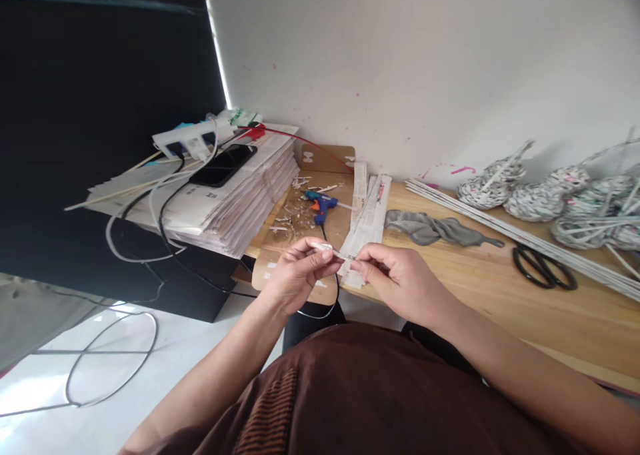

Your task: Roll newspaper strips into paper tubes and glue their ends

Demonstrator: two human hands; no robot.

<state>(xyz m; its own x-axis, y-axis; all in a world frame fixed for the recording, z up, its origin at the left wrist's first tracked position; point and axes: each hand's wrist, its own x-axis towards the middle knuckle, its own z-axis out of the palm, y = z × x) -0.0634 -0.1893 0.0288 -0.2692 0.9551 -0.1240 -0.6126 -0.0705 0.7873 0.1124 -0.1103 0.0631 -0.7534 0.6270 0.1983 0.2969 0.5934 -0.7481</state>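
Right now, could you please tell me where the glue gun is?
In the head view, the blue glue gun lies on the brown board, left of the paper strips.

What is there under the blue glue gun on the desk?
Brown cardboard scattered with paper scraps shows around the glue gun; whatever lies directly beneath its body is covered.

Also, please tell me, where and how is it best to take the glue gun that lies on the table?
Best is probably the blue handle of the glue gun, coming from the near right side. The handle slants toward the near side, while the orange trigger and teal nozzle face left, away from that approach.
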